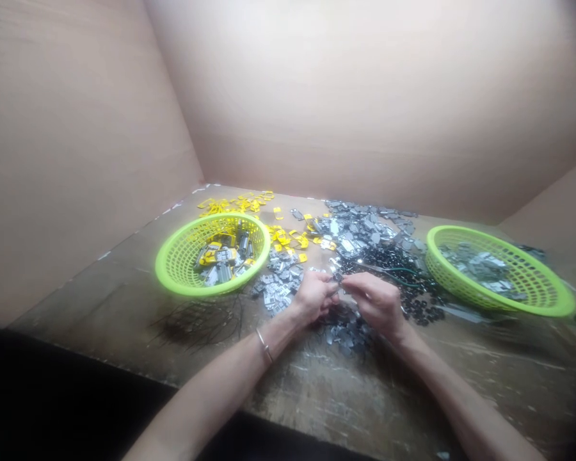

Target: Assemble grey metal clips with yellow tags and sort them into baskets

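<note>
Small metal piece (335, 276) between the fingers (352, 286), mostly hidden, blurred

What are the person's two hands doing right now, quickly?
Left hand: closed, holding a small grey piece.
Right hand: closed, fingers curled next to that piece; whether it holds anything cannot be told.

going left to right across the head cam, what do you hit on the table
lime-green plastic basket → grey metal pieces → left hand → right hand → small black pieces → second lime-green plastic basket
</note>
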Action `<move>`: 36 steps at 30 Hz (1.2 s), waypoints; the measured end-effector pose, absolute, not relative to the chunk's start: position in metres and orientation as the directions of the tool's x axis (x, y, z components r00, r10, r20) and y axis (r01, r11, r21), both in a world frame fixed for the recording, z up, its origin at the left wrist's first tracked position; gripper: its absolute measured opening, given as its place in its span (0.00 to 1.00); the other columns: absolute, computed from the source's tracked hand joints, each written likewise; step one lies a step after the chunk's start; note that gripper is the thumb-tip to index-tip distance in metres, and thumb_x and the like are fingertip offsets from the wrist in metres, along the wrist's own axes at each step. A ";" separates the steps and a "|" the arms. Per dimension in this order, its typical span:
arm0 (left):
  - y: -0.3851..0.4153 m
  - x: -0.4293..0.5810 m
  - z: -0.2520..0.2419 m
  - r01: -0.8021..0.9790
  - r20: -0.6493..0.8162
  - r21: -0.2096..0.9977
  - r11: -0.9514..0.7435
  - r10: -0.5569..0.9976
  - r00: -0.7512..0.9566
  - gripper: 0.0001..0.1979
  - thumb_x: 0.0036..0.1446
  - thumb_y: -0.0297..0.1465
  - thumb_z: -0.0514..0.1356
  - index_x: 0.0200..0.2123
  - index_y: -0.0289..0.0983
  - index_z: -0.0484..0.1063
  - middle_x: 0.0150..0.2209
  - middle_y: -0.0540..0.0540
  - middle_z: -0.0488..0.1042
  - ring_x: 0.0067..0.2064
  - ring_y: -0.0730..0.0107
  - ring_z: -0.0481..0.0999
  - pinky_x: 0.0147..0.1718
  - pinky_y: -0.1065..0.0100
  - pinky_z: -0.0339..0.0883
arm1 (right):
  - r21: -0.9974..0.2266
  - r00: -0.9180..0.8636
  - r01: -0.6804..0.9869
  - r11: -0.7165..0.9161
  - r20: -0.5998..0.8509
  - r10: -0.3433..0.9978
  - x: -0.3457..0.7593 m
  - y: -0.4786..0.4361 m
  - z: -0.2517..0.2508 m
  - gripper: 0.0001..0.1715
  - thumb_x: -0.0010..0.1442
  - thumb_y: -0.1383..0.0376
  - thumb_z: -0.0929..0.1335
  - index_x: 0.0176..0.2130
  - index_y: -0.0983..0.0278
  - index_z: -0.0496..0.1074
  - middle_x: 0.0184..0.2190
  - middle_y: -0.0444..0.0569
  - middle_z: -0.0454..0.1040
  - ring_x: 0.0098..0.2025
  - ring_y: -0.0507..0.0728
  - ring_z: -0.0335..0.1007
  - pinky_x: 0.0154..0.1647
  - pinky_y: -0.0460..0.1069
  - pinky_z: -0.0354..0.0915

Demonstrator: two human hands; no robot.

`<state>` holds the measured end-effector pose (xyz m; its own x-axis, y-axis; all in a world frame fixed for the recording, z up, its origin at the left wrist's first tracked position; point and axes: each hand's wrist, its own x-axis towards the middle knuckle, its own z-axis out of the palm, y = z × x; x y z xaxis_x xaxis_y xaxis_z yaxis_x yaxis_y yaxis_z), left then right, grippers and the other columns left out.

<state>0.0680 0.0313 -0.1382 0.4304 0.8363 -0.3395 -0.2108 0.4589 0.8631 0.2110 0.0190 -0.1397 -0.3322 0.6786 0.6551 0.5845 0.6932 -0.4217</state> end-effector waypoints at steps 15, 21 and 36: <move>0.037 0.059 -0.135 -0.147 -0.256 0.924 0.354 0.856 0.448 0.18 0.40 0.32 0.58 0.36 0.32 0.60 0.17 0.52 0.64 0.13 0.82 0.59 0.09 0.78 0.49 | -0.903 -0.018 0.421 0.089 0.090 0.996 0.203 0.021 -0.129 0.10 0.46 0.65 0.63 0.31 0.67 0.67 0.21 0.46 0.70 0.17 0.51 0.64 0.16 0.45 0.61; 0.026 0.072 -0.128 -0.413 -0.005 0.905 0.105 0.971 0.237 0.21 0.35 0.31 0.61 0.36 0.34 0.61 0.31 0.47 0.67 0.27 0.76 0.68 0.22 0.73 0.63 | -0.987 0.148 -0.095 -0.133 -0.146 0.978 0.199 0.024 -0.129 0.12 0.40 0.64 0.68 0.26 0.68 0.64 0.13 0.41 0.64 0.14 0.49 0.61 0.14 0.45 0.62; 0.028 0.073 -0.146 -0.096 -0.226 0.957 0.275 0.909 0.349 0.11 0.44 0.35 0.52 0.28 0.33 0.63 0.17 0.51 0.63 0.13 0.80 0.60 0.08 0.77 0.50 | -0.983 0.056 0.182 0.000 0.011 0.998 0.202 0.017 -0.115 0.16 0.45 0.55 0.64 0.23 0.67 0.66 0.15 0.42 0.64 0.13 0.46 0.55 0.10 0.42 0.52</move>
